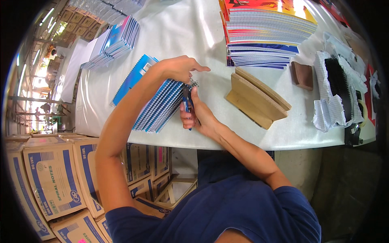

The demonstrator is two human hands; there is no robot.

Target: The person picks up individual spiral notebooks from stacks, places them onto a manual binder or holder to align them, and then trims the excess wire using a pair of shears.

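Observation:
A row of blue spiral notebooks (159, 106) leans on the white-covered table, wire spines facing up. My right hand (197, 115) is wrapped around blue-handled pliers (187, 106), their jaws up against the notebooks' far right corner. Thin silvery wire ends (195, 84) stick out beside the jaws. My left hand (178, 68) reaches over that same corner, one finger stretched to the right and the others curled down by the wires. What those curled fingers grip is hidden. Behind my left forearm lies another blue notebook (131, 79).
A brown board stand (257, 99) is right of my hands, with a small brown block (302, 76) farther right. Colourful notebooks (263, 36) are stacked behind. Torn white packaging (324, 87) holds black coils. More notebooks (119, 36) stand far left; cartons (54, 178) fill the lower left.

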